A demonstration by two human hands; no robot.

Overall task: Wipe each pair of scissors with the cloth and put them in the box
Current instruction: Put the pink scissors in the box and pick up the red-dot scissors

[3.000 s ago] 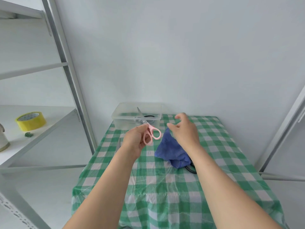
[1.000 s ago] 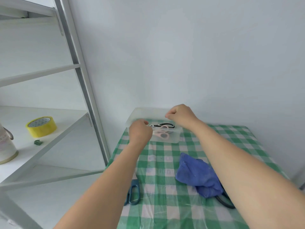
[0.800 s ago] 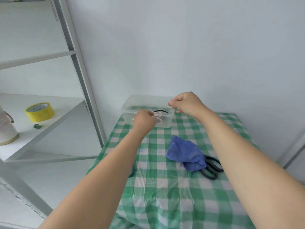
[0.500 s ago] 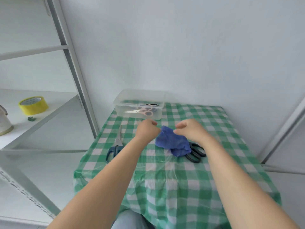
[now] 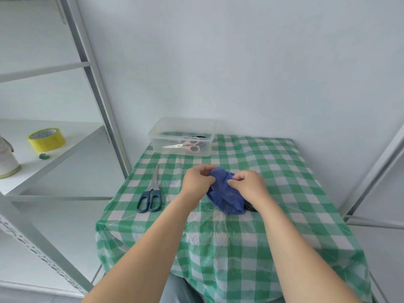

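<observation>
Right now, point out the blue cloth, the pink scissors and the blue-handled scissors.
blue cloth (image 5: pixel 224 199), head view, crumpled middle.
pink scissors (image 5: pixel 185 146), head view, near the pivot.
blue-handled scissors (image 5: pixel 154 186), head view, at the pivot.

Left hand (image 5: pixel 196 182) and right hand (image 5: pixel 249 187) pinching blue cloth (image 5: pixel 225 199), blue-handled scissors (image 5: pixel 150 194) beside, pink scissors (image 5: pixel 187 146) in clear box (image 5: pixel 206 149)

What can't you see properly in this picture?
Head view:
- Black scissors: mostly hidden under the cloth and right hand.
- Dark thing in the box: behind the pink scissors, unclear.
- Jug: cut off by the left edge.
- Green bit on the shelf: too small.
</observation>
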